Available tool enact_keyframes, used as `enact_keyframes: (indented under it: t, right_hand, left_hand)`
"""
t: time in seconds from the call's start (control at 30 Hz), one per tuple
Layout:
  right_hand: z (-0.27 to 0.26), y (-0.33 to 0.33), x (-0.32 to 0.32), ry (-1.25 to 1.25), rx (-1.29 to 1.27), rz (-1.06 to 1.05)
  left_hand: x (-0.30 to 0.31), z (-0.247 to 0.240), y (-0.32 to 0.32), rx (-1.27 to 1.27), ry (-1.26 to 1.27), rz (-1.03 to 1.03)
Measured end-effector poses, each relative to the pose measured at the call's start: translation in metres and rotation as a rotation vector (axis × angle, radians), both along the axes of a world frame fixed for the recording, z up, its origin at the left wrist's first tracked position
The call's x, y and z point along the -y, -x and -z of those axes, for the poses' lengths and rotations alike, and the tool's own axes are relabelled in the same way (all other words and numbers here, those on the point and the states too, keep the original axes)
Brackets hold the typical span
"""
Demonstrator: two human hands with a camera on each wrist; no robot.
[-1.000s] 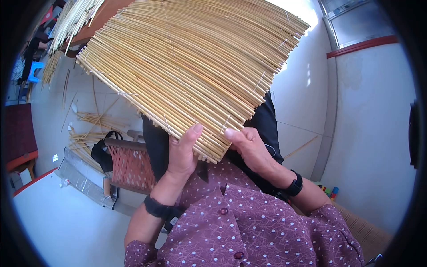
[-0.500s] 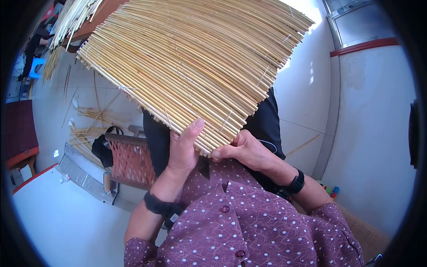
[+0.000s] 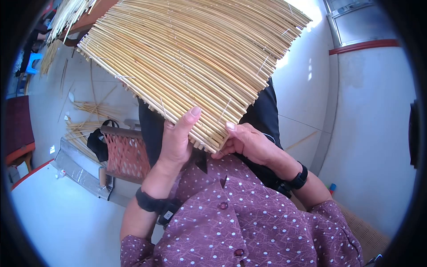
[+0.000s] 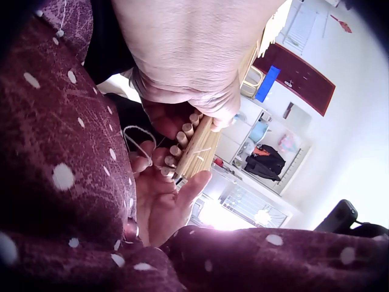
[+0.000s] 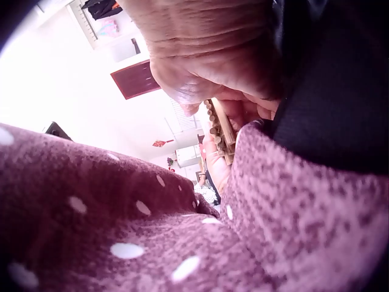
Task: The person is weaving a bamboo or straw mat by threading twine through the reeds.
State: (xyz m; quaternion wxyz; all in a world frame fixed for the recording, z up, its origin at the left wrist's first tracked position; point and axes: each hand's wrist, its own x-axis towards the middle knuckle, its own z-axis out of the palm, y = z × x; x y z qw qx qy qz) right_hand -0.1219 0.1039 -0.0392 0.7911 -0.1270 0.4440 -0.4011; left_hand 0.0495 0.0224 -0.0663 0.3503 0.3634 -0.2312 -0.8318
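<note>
A mat of straw-coloured sticks [image 3: 178, 66] is stretching out above the person's lap, its near corner pointing toward the body and its far part running out of the top of the head view. Pale stitches are crossing the sticks in rows, and round stick ends are showing along the near edge. The left hand [image 3: 177, 140] is gripping that edge, its thumb lying on the upper face. Just beside it, the right hand [image 3: 251, 142] is holding the corner, thumb above and fingers curling beneath. In the left wrist view, a loop of white string [image 4: 143, 132] is hanging by the right hand's fingers.

The person is wearing a dotted purple shirt [image 3: 231, 200] and dark trousers [image 3: 262, 111], with a black band [image 3: 300, 176] circling the right wrist. To the left, a chair with a reddish woven panel [image 3: 126, 153] is standing near a black bag [image 3: 98, 144]. Loose sticks [image 3: 84, 129] are lying on the floor [image 3: 298, 113] beyond it. Farther off, paler sticks [image 3: 69, 18] are resting in a bundle near a blue stool [image 3: 34, 63].
</note>
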Motion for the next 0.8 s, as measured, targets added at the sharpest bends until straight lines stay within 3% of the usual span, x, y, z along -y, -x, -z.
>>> enact_keyframes:
  t: [0.1, 0.53, 0.7, 0.8]
  right_hand:
    - [0.000, 0.002, -0.002, 0.040, -0.072, -0.109]
    - [-0.004, 0.004, -0.007, 0.161, -0.112, -0.123]
    - [-0.004, -0.004, 0.001, 0.093, 0.018, 0.020]
    - [-0.003, -0.007, 0.003, 0.114, 0.027, -0.070]
  left_hand:
    - [0.000, 0.000, 0.000, 0.004, 0.010, 0.018]
    - [0.003, -0.021, 0.005, 0.009, -0.063, -0.023]
    - [0.005, -0.025, 0.008, 0.000, -0.077, -0.035]
    - [0.005, -0.023, 0.007, -0.001, -0.057, -0.035]
